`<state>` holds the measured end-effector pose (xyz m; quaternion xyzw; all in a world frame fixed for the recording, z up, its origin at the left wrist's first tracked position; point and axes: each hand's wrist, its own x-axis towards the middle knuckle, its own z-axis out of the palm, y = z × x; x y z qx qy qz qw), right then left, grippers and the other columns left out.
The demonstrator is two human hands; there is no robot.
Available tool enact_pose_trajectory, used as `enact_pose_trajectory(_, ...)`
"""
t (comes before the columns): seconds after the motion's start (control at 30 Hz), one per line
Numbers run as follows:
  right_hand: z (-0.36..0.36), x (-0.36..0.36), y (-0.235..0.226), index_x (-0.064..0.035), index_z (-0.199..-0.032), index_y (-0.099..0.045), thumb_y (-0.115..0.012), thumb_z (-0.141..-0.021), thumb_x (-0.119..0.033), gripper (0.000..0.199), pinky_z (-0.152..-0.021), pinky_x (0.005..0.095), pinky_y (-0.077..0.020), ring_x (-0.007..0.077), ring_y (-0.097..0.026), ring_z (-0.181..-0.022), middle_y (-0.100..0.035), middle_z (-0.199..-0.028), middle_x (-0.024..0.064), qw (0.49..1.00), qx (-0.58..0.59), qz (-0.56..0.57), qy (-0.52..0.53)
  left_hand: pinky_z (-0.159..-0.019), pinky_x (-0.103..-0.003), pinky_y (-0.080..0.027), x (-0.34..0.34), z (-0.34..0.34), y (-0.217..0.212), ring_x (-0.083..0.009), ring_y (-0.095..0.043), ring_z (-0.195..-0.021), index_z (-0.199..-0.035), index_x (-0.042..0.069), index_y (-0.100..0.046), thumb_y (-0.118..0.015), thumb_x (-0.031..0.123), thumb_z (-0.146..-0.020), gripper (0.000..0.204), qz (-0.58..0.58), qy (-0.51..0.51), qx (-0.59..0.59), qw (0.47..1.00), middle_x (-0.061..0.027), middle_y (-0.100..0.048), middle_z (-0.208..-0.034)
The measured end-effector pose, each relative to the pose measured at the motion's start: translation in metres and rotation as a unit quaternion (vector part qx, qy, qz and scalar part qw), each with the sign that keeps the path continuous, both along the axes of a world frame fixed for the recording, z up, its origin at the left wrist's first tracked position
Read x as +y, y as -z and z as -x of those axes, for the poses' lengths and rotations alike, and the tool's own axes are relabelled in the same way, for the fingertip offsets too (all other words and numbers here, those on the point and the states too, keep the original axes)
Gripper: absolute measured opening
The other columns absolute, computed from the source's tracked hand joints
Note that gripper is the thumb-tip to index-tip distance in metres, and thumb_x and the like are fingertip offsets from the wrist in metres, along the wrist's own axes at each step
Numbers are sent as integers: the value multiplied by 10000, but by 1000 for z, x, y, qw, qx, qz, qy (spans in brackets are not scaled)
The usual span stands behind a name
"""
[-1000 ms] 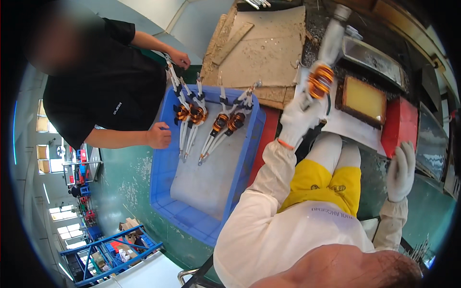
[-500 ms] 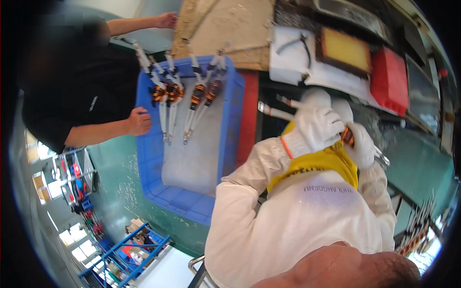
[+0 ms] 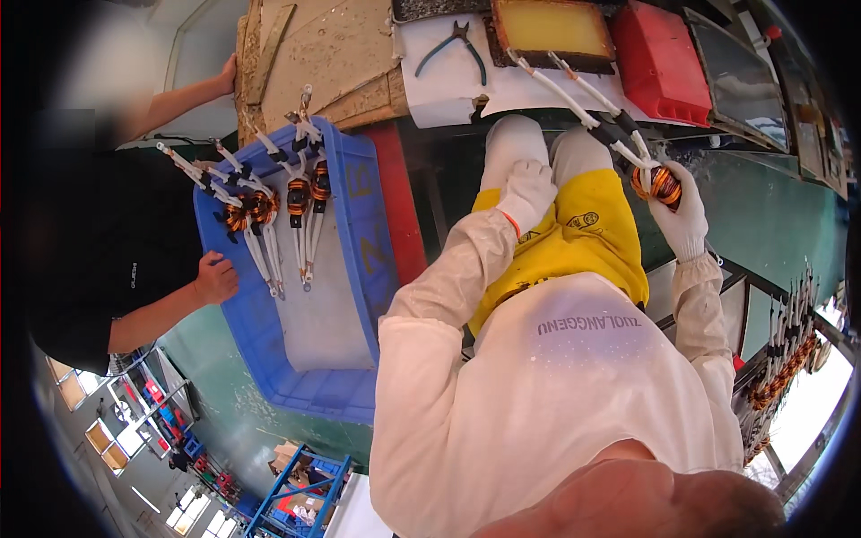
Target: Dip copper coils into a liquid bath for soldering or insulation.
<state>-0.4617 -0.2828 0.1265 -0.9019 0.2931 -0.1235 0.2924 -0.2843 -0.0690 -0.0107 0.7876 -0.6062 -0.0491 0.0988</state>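
In my gloved right hand (image 3: 683,215) is a wire coil (image 3: 662,186) with copper turns and orange bands. My fingers are wrapped round its side. Its two long white-sleeved leads (image 3: 587,112), with black sections and metal end lugs, slant up and left over the bench edge. My gloved left hand (image 3: 527,190) rests on my lap, by the yellow apron (image 3: 574,238). Its fingers look curled, with nothing visible in them. Left of me, several similar coils (image 3: 299,193) lean inside a blue plastic crate (image 3: 363,260), their leads over its far rim.
Ahead on the bench lie pliers (image 3: 457,38) with blue-green handles, a tray of yellow material (image 3: 552,27) and a red bin (image 3: 662,63). Another person's hand (image 3: 215,278) is at the crate's left rim. More coils (image 3: 780,386) hang at the right. A wooden board (image 3: 332,63) is at far left.
My hands have parted: the left has come off the coil onto my lap, while the right holds it farther right. The coil's leads now point up toward the bench. The view has shifted.
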Motion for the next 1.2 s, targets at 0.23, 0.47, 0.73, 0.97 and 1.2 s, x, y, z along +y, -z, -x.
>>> enact_pose_trajectory(0.23, 6, 8, -6, -91, -1262, -570, -732, -731, -28, 559, -923, 350, -512, 330, -642, -1085, -635, -1176, 156, 997, 22, -27, -67, -796, -436, -510, -23, -71, -16, -286, -670, -888, -902, 159, -727, -596, 202, -847, 148, 29, -300, 6, 953, -69, -701, -882)
enact_pose_trajectory(0.47, -17, 19, 25, -88, -1238, -567, -719, -718, -47, 543, -947, 377, -509, 358, -622, -1103, -633, -1168, 159, 984, 62, -99, -133, -826, -453, -512, 34, -80, -23, -312, -645, -941, -1005, 169, -685, -634, 306, -874, 196, -7, -322, 111, 940, -84, -682, -971)
enact_pose_trajectory(0.73, -24, 11, 45, -103, -1263, -567, -714, -695, -64, 588, -948, 380, -508, 364, -627, -1089, -639, -1172, 167, 985, 71, -104, -120, -837, -285, -523, 106, -45, -28, -137, -634, -888, -1216, 10, -590, -616, 150, -948, 304, 258, -387, 582, 667, -61, -665, -1009)
enact_pose_trajectory(0.97, -25, 15, 39, -93, -1242, -570, -710, -692, -40, 570, -936, 384, -512, 365, -626, -1077, -635, -1151, 157, 984, 59, -91, -140, -554, -251, -455, 85, -66, -91, -84, -492, -553, -1156, 5, -593, -585, 358, -990, 390, 274, -411, 683, 538, -40, -587, -753)
enact_pose_trajectory(1.2, -23, 14, 40, -94, -1221, -577, -716, -687, -37, 555, -920, 385, -516, 365, -621, -1063, -631, -1118, 149, 984, 43, -76, -155, -517, -266, -473, 78, -70, -87, -103, -510, -527, -979, 28, -586, -599, 300, -978, 273, 279, -440, 684, 511, -56, -581, -725)
